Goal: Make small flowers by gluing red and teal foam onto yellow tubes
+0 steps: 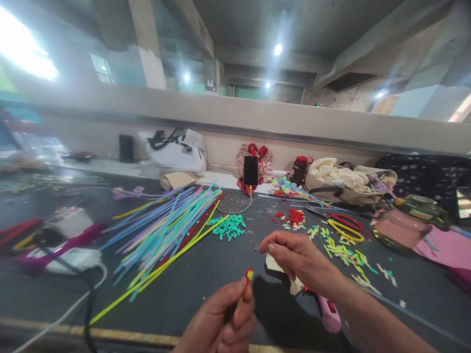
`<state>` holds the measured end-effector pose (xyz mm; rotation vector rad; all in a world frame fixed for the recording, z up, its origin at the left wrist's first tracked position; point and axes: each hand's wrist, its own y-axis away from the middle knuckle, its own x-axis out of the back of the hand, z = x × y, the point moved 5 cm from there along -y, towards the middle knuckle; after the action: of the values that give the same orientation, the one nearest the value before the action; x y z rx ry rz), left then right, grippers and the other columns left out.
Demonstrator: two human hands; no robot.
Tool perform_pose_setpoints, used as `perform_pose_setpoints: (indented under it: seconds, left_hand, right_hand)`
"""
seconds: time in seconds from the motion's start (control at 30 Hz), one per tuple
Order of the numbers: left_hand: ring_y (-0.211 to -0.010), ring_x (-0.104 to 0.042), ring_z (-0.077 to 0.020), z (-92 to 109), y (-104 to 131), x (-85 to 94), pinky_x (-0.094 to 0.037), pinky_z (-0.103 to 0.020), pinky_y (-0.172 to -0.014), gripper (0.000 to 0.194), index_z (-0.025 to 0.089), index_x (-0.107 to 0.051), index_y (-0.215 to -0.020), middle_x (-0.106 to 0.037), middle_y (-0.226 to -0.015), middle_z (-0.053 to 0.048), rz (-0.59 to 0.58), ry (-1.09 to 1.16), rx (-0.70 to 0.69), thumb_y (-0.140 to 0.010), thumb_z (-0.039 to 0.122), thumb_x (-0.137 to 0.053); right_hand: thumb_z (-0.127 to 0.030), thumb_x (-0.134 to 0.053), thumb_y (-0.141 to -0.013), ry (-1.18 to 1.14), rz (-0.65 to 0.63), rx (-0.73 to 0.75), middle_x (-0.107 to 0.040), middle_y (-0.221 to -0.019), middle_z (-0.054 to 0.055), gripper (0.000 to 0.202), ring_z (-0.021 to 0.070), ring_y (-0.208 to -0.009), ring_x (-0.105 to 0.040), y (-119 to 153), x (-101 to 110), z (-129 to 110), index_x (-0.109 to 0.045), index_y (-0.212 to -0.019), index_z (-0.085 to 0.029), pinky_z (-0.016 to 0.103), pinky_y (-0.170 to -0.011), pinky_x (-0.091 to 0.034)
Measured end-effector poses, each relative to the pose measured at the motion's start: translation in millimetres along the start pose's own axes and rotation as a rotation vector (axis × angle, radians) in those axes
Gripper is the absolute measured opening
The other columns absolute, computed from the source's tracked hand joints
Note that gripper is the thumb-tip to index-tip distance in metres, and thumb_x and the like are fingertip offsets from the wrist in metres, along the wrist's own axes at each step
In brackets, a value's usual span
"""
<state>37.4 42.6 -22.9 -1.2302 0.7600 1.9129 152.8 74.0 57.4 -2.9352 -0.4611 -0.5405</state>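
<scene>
- Left hand, bottom centre of the frame: thumb and forefinger pinched on a small red-and-yellow piece, tip upward.
- Right hand, right of centre: fingers curled, thumb close to forefinger; impossible to tell whether grasping anything.
- Pink-handled tool, lower right: partly hidden under the right forearm.
- Cream-coloured piece: on the dark table, partly covered by the right hand.
- White cable, lower left: curving past a blurred magenta item.
- Long strips, left of centre: loose bundle in blue, lilac, teal, red and yellow, laid at a slant.
- Yellow-green cut pieces, right: scattered, with paler bits among them.
- Clear green-tinted jug, far right: beside a pink sheet.
- Teal cut pieces, centre: heaped just beside the strips.
- Red cut pieces: small cluster, right of the teal heap.
- Scissors, right of centre: one red-handled pair, and yellow handles just below.
- Phone, centre: upright, dark screen, cable at lower edge, in front of a patterned bag with red trim.
- Dark bottle with red lid: near a cream cloth bag.
- White bag with black straps, left of centre: against the pale partition.
</scene>
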Motion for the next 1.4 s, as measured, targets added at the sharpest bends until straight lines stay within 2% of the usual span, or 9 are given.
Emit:
perform_pose_setpoints:
  seconds: [0.1, 0.2, 0.33, 0.53, 0.7, 0.83, 1.1, 1.4]
  left_hand:
    - [-0.027, -0.025, 0.0004, -1, 1, -4.6, -0.017, -0.008, -0.024, 0.016, 0.012, -0.059, -0.065, -0.045, -0.039, 0.006, -0.022, 0.01, -0.008, -0.071, 0.027, -0.058]
    - [-0.027, -0.024, 0.0011, -3, 3, -8.5, -0.015, -0.007, -0.024, 0.015, 0.012, -0.058, -0.064, -0.045, -0.039, 0.006, 0.013, 0.01, -0.007, -0.07, 0.025, -0.059]
    - [-0.025, -0.022, 0.0016, -5, 4, -10.6, -0.014, -0.007, -0.023, 0.018, 0.011, -0.057, -0.06, -0.043, -0.035, 0.007, 0.061, 0.004, 0.003, -0.066, 0.027, -0.063]
    - [-0.023, -0.02, 0.0015, -6, 0, -7.4, -0.011, -0.007, -0.022, 0.022, 0.012, -0.056, -0.056, -0.04, -0.03, 0.008, 0.101, -0.039, -0.002, -0.06, 0.029, -0.068]
    - [-0.024, -0.019, 0.0014, -4, 0, -6.3, -0.012, -0.007, -0.023, 0.022, 0.012, -0.055, -0.059, -0.039, -0.032, 0.008, 0.092, -0.065, -0.024, -0.064, 0.032, -0.065]
    - [-0.024, -0.018, 0.0012, -4, 1, -5.9, -0.013, -0.007, -0.023, 0.028, 0.012, -0.053, -0.056, -0.033, -0.031, 0.009, 0.073, -0.048, -0.009, -0.068, 0.036, -0.06]
    - [-0.024, -0.017, 0.0013, -1, 2, -1.7, -0.013, -0.007, -0.022, 0.022, 0.014, -0.055, -0.061, -0.042, -0.035, 0.008, 0.083, -0.01, -0.032, -0.068, 0.033, -0.061]
    - [-0.025, -0.018, 0.002, -2, 1, -4.8, -0.014, -0.006, -0.023, 0.022, 0.013, -0.054, -0.063, -0.041, -0.036, 0.009, 0.062, -0.019, -0.005, -0.069, 0.033, -0.061]
  right_hand:
    - [-0.021, -0.058, -0.072, -0.054, -0.067, 0.066, -0.047, -0.059, -0.005, 0.014, 0.0051, -0.048, -0.039, 1, -7, -1, -0.061, -0.085, -0.016, 0.016, -0.043, -0.031]
    - [-0.013, -0.066, -0.063, -0.05, -0.13, 0.153, -0.055, -0.079, -0.001, 0.032, 0.0082, -0.064, -0.048, 3, -15, -2, -0.061, -0.094, -0.019, 0.018, -0.055, -0.038]
    - [-0.014, -0.064, -0.065, -0.041, -0.163, 0.122, -0.055, -0.077, -0.002, 0.028, 0.0083, -0.063, -0.049, 5, -24, 1, -0.062, -0.093, -0.019, 0.018, -0.053, -0.037]
    - [-0.007, -0.06, -0.064, -0.019, -0.135, 0.124, -0.056, -0.075, -0.003, 0.029, 0.0085, -0.065, -0.05, 5, -30, -1, -0.062, -0.091, -0.019, 0.018, -0.056, -0.039]
    - [-0.004, -0.059, -0.062, 0.07, -0.095, 0.168, -0.056, -0.088, -0.003, 0.036, 0.0089, -0.068, -0.051, 5, -28, -2, -0.058, -0.093, -0.022, 0.018, -0.057, -0.04]
    - [-0.003, -0.055, -0.064, 0.108, -0.01, 0.157, -0.057, -0.082, -0.004, 0.03, 0.008, -0.064, -0.05, 6, -23, 1, -0.057, -0.088, -0.022, 0.018, -0.055, -0.039]
    - [0.003, -0.051, -0.062, 0.173, 0.066, 0.321, -0.06, -0.083, 0.0, 0.038, 0.0082, -0.064, -0.052, 14, -22, -3, -0.065, -0.089, -0.021, 0.018, -0.053, -0.039]
    - [-0.002, -0.053, -0.064, 0.164, 0.08, 0.311, -0.063, -0.082, 0.001, 0.033, 0.0108, -0.066, -0.054, 12, -26, -6, -0.066, -0.088, -0.021, 0.021, -0.058, -0.042]
